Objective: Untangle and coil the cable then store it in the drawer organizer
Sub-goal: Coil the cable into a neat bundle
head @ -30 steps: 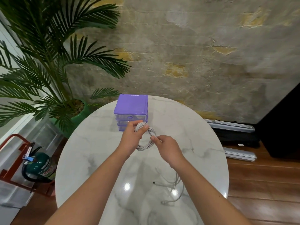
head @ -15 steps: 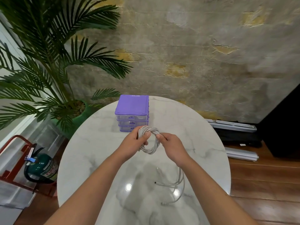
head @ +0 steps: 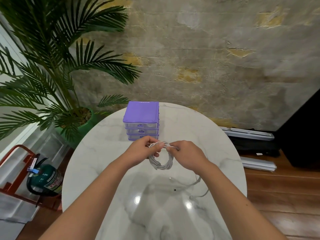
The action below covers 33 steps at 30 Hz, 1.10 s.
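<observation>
Two hands, left hand (head: 142, 151) and right hand (head: 188, 153), pinch closed on the coiled cable (head: 161, 163); its loose tail (head: 195, 183) below could snag, springing loops apart.

White cable (head: 160, 163) hangs coiled before the closed purple three-drawer organizer (head: 141, 120) on the table.

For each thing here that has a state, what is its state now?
cable: mostly coiled, tail loose on the table
drawer organizer: all three drawers shut
left hand: pinching the coil
right hand: pinching the coil
</observation>
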Motion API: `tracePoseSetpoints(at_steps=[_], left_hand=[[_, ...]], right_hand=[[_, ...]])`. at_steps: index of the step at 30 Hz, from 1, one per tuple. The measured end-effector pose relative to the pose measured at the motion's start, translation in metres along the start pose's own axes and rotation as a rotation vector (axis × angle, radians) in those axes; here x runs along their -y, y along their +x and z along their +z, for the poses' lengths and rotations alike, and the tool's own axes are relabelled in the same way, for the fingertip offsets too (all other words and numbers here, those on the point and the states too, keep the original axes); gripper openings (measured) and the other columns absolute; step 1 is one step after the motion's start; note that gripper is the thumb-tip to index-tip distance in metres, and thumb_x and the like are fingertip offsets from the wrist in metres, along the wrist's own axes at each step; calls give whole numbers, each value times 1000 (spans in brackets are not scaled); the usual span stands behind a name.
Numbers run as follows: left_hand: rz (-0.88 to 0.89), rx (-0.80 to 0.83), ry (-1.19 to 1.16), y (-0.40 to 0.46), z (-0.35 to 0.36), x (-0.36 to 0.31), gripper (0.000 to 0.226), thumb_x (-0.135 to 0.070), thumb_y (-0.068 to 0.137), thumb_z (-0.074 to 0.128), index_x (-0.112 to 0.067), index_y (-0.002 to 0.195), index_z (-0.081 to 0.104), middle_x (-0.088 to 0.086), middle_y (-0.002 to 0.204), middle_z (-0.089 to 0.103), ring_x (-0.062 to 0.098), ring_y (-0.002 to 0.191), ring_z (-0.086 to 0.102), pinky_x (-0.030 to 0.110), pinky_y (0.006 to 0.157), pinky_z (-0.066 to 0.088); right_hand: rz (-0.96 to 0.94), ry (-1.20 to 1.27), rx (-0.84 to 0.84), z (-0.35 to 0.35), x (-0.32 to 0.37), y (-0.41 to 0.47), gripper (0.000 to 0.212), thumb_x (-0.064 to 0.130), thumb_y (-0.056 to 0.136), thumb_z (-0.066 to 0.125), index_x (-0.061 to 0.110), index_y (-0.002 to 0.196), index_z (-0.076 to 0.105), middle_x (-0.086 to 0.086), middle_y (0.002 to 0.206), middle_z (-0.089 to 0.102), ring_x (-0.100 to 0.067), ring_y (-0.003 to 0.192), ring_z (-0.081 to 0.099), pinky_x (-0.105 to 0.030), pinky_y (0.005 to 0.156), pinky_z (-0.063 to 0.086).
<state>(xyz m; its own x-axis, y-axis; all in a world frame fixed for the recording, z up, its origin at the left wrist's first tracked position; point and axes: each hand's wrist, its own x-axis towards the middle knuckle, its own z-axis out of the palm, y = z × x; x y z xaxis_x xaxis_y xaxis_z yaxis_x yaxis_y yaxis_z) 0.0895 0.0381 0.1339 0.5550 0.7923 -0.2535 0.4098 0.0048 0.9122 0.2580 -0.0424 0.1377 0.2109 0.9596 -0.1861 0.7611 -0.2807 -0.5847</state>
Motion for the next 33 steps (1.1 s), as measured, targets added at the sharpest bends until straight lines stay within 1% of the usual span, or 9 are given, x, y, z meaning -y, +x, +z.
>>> tracePoseSetpoints(at_steps=[4,7,11,15,18,23,27,30,33], left_hand=[[-44,157,69,3,-4,-9,15,-28,96,58,-15,103,58,0,88,71,14,68,67,21,62,48],[-2,193,17,4,0,-7,12,-18,101,48,-14,109,56,2,82,63,16,65,64,23,63,52],[8,243,-92,-1,2,-10,25,-15,101,47,-21,124,55,0,82,59,13,69,64,25,70,52],[-54,343,14,-3,-1,-18,28,-22,90,67,-17,116,56,2,91,73,14,81,69,32,79,51],[-50,336,284,0,4,-26,36,-34,83,74,-17,101,49,1,84,75,13,79,69,35,79,51],[-1,234,524,2,13,-39,16,-34,98,52,-19,103,49,-4,80,56,14,67,59,25,60,48],[-8,181,448,0,0,-29,27,-47,92,57,-20,96,55,-7,80,53,14,75,55,42,80,56],[-31,107,294,-3,-7,-21,32,-52,88,60,-21,97,60,-5,77,52,13,68,55,43,74,60],[-15,77,129,-4,-9,-16,23,-43,95,54,-22,90,60,1,76,43,13,66,43,33,63,58]], right_hand=[[21,119,8,-8,6,1,41,37,95,36,8,82,62,-4,71,55,-26,68,48,-38,64,41],[67,82,-89,-9,9,3,62,51,101,26,8,90,70,-7,85,67,-28,80,60,-38,74,47],[131,5,-206,-8,5,8,74,60,98,24,5,74,67,-9,74,67,-28,73,61,-35,66,45],[129,-60,-210,-6,6,10,64,53,100,30,12,53,45,-6,59,52,-29,66,53,-32,59,37],[75,-83,-173,-5,13,13,61,47,100,34,13,51,40,-6,54,45,-30,63,49,-32,56,34],[21,254,-113,-10,11,16,42,46,99,41,11,82,55,-4,73,58,-23,71,53,-35,65,41],[3,511,49,-23,-9,16,24,25,89,45,12,76,61,4,61,48,-16,60,40,-31,60,35],[-15,538,155,-27,-17,14,22,18,69,44,14,74,65,5,68,53,-13,62,41,-25,60,37],[29,421,181,-18,-24,14,16,14,93,44,16,92,60,2,85,53,-11,73,49,-26,64,35]])
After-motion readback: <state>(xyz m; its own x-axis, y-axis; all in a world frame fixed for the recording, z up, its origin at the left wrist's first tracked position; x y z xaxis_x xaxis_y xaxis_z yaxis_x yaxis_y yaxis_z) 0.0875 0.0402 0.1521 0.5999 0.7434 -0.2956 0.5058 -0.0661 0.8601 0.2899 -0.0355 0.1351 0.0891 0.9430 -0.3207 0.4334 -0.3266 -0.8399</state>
